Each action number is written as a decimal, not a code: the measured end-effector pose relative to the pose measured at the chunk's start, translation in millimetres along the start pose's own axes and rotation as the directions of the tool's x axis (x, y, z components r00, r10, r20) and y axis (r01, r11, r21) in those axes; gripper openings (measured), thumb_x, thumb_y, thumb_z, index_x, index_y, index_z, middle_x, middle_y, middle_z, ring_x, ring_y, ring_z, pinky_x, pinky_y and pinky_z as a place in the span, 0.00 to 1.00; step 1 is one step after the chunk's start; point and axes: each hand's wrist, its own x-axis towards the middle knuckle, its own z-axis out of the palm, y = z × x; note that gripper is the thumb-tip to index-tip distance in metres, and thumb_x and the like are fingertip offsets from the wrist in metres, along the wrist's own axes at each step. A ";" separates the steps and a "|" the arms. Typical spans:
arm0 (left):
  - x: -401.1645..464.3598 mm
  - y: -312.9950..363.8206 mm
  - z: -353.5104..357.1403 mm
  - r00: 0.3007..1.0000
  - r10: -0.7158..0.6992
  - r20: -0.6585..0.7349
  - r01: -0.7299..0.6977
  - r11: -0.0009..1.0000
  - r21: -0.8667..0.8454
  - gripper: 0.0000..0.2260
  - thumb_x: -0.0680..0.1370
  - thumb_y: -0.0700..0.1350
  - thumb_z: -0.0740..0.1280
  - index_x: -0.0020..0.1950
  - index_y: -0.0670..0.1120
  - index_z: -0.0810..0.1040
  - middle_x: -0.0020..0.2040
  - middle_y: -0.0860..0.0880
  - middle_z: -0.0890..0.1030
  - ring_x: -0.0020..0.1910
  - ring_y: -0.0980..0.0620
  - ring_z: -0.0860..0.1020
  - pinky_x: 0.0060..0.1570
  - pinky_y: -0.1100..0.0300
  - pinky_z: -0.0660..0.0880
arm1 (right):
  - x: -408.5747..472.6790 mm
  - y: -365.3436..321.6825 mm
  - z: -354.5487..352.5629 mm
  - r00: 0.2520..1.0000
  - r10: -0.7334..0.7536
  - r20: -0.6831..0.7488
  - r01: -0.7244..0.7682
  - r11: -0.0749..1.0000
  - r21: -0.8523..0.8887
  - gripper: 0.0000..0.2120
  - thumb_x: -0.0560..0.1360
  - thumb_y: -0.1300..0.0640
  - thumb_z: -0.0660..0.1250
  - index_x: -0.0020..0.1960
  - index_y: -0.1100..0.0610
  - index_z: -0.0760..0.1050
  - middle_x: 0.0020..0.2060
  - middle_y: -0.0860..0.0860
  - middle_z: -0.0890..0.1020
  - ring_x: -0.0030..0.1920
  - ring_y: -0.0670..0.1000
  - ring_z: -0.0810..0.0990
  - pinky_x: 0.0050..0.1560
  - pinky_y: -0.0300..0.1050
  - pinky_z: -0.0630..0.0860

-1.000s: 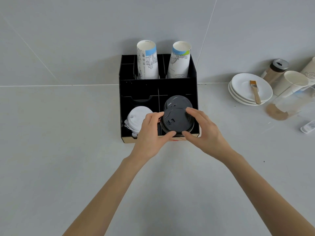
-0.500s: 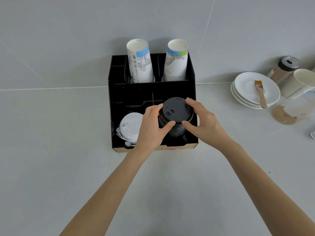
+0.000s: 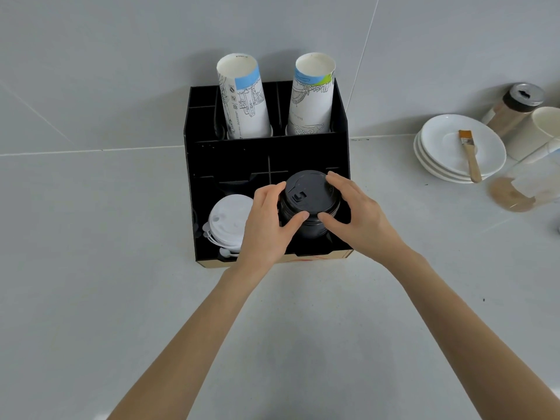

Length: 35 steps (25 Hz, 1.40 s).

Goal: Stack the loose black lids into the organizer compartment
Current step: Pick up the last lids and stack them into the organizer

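Both the left hand (image 3: 266,225) and right hand (image 3: 360,219) are curled around the stack of black lids (image 3: 307,204), seated in the organizer (image 3: 266,159) front right compartment. Light, slippery plastic is judged; rims are best gripped.

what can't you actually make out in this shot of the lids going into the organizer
Head view only:
- Black lid stack: its count and base, hidden by the left hand, the right hand and the organizer wall.
- White lids: right edge covered by the left hand.
- Clear container: cut off by the right frame edge.
- Cup print: too small to read.
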 end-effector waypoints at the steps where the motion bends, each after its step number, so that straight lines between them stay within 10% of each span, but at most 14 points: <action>1: -0.2 -0.4 -0.1 1.000 0.002 0.001 -0.002 1.000 -0.006 0.25 0.72 0.45 0.69 0.66 0.43 0.64 0.65 0.43 0.67 0.61 0.48 0.71 0.57 0.61 0.69 | -0.9 0.0 0.5 1.000 0.003 -0.002 -0.003 1.000 0.004 0.27 0.72 0.60 0.66 0.68 0.56 0.60 0.70 0.53 0.64 0.68 0.50 0.65 0.50 0.10 0.52; 10: -1.9 -0.9 -1.0 1.000 0.018 0.021 -0.017 0.999 -0.038 0.25 0.72 0.41 0.69 0.66 0.43 0.64 0.64 0.42 0.67 0.60 0.48 0.72 0.59 0.58 0.71 | -2.8 -1.4 -1.1 1.000 -0.012 0.017 0.013 0.999 -0.048 0.28 0.72 0.59 0.67 0.68 0.57 0.60 0.70 0.52 0.64 0.67 0.50 0.66 0.50 0.10 0.51; 21: -1.5 -1.5 -1.7 0.999 0.004 0.045 -0.001 0.998 -0.067 0.25 0.71 0.40 0.70 0.65 0.42 0.65 0.65 0.42 0.67 0.58 0.52 0.71 0.55 0.63 0.70 | -1.3 -5.7 -7.2 0.999 0.021 0.029 -0.020 1.000 -0.019 0.29 0.70 0.60 0.69 0.67 0.56 0.61 0.67 0.53 0.68 0.64 0.52 0.69 0.65 0.39 0.64; 30: 1.3 0.6 -5.1 0.996 -0.006 0.087 0.005 1.000 0.021 0.25 0.72 0.42 0.68 0.66 0.43 0.63 0.66 0.43 0.66 0.62 0.47 0.70 0.58 0.55 0.71 | 0.9 -3.0 -3.8 0.997 0.023 0.069 -0.016 0.995 -0.098 0.29 0.72 0.57 0.66 0.69 0.57 0.58 0.71 0.52 0.63 0.68 0.51 0.64 0.58 0.25 0.53; 35: 2.4 2.1 -19.8 0.982 0.017 0.188 -0.040 0.992 0.119 0.25 0.75 0.43 0.64 0.69 0.43 0.59 0.71 0.43 0.65 0.68 0.46 0.66 0.66 0.54 0.64 | -3.5 -9.2 -6.0 0.993 0.036 0.114 -0.018 0.987 -0.157 0.31 0.73 0.55 0.65 0.71 0.56 0.53 0.74 0.52 0.55 0.73 0.52 0.56 0.71 0.47 0.58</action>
